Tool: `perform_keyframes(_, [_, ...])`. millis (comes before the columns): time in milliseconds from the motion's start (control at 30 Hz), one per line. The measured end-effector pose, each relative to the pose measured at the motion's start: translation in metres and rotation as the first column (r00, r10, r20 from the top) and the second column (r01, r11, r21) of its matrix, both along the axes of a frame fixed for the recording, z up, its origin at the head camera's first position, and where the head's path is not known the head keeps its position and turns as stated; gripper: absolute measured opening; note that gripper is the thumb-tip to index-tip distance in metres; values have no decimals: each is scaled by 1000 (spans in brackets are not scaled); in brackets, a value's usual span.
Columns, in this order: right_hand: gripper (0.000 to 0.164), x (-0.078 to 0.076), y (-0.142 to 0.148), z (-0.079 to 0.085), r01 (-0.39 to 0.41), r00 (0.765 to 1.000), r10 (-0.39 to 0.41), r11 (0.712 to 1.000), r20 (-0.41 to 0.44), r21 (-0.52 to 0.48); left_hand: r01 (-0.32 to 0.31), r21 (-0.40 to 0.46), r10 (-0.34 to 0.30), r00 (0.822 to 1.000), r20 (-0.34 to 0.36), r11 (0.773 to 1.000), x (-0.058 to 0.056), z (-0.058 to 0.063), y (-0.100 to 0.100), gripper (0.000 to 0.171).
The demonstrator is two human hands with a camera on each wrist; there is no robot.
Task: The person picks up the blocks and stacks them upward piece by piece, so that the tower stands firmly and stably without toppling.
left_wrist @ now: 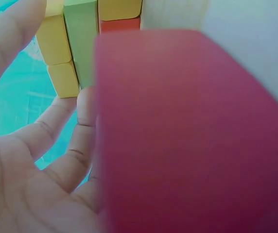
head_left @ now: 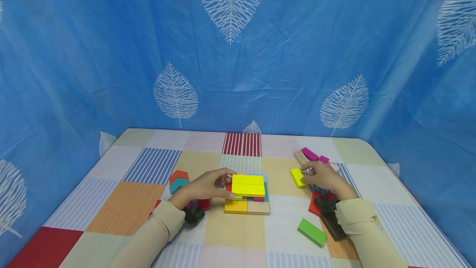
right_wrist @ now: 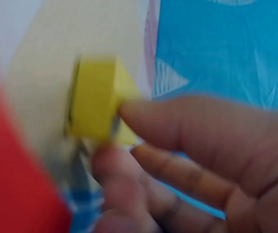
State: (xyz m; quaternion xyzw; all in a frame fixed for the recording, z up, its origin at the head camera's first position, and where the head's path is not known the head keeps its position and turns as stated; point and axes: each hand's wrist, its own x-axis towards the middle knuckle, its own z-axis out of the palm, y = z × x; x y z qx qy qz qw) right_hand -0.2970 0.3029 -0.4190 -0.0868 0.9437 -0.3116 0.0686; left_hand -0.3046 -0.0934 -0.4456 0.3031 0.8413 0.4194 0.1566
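In the head view a layered stack of flat coloured blocks stands mid-table, topped by two long yellow blocks [head_left: 248, 185] side by side. My left hand [head_left: 208, 185] holds the left ends of this yellow pair, thumb on the near side and fingers on the far side. The left wrist view shows a green block [left_wrist: 82, 43] beneath the pair. To the right, my right hand [head_left: 322, 176] pinches a smaller yellow block [head_left: 296, 178] between thumb and fingers. That yellow block [right_wrist: 93, 97] looks blurred in the right wrist view, its lower side hidden.
Orange [head_left: 179, 175] and teal [head_left: 178, 185] blocks lie beside my left wrist. Magenta blocks [head_left: 309, 154] lie beyond my right hand. A green block [head_left: 312, 232] and a dark brown block [head_left: 333, 226] lie nearer me. Blue curtain [head_left: 230, 73] surrounds the table's back and sides.
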Motion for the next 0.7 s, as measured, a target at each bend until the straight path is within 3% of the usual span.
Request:
perform_keyframes(167, [75, 1, -7, -3, -145, 984, 152, 985, 89, -90, 5, 10, -5, 1000, 9, 1000, -2, -1, 0, 63])
perform_keyframes(333, [71, 0, -12, -7, -177, 982, 182, 981, 53, -80, -3, 1, 3, 1000, 14, 1000, -1, 0, 0, 64])
perform_keyframes(500, [65, -1, -19, -7, -157, 987, 156, 986, -31, -53, -7, 10, 7, 1000, 21, 1000, -1, -1, 0, 64])
perform_keyframes(700, [61, 4, -38, -1, -158, 971, 139, 983, -195, -91, -6, 9, 6, 1000, 27, 1000, -2, -2, -1, 63])
